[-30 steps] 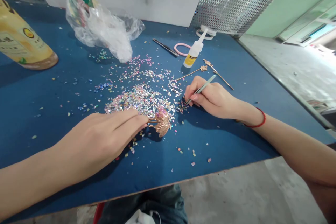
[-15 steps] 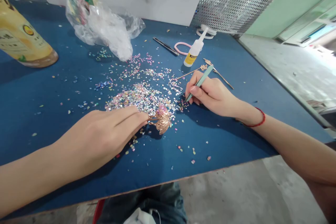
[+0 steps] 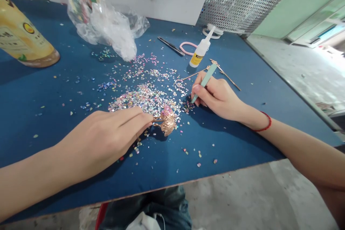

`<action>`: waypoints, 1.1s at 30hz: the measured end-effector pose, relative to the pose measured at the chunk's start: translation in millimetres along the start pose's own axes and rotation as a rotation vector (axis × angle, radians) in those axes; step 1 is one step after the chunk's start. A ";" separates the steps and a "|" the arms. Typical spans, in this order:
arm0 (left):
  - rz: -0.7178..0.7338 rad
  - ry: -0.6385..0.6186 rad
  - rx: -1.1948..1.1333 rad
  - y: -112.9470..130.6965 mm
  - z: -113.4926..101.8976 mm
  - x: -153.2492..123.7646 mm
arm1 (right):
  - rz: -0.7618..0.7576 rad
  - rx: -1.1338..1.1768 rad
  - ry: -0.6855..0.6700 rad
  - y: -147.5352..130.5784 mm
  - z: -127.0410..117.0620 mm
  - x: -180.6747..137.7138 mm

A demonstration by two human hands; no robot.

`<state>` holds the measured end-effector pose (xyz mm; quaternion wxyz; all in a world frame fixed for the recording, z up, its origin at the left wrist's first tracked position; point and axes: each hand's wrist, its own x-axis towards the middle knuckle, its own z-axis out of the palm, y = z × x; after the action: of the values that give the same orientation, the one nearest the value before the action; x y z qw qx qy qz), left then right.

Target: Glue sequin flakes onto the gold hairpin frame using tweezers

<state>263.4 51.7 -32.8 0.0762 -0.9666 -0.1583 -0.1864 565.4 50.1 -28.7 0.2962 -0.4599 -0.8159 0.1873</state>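
My left hand [image 3: 107, 136] is closed on the stem of a gold metal flower ornament [image 3: 168, 122], held just over the table. Pink chips cover part of the flower's upper side. My right hand [image 3: 215, 95] pinches pale green tweezers [image 3: 206, 81], their tips pointing down at a small dark cluster of chips [image 3: 188, 105]. Between and behind the hands spreads a heap of shiny, many-coloured shell-like chips [image 3: 145, 97]. Two gold stick ornaments, one a thin hairpin-like stick [image 3: 229, 80], lie beyond my right hand.
A glue bottle [image 3: 198, 55] stands upright behind my right hand, near a pink ring [image 3: 188, 47] and a black pen [image 3: 171, 46]. A clear plastic bag [image 3: 113, 32] sits at the back. A yellow drink bottle [image 3: 27, 39] stands far left. The blue table [image 3: 237, 151] ends close to my lap.
The tweezers have tilted slightly in my right hand, their upper end swinging left and their tips staying low by the chips. My left hand keeps the flower almost in place.
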 end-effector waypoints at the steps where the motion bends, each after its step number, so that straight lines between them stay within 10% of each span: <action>1: -0.002 -0.005 0.001 0.4 0.0 0.4 | 0.002 0.002 0.001 0.1 0.2 -0.2; 33: -0.022 -0.006 0.025 1.5 -0.1 4.2 | 0.014 0.128 0.002 3.9 2.8 -1.0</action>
<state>267.6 51.4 -31.2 0.0856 -0.9645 -0.1712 -0.1822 566.5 51.1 -33.3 0.3246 -0.4459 -0.7988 0.2404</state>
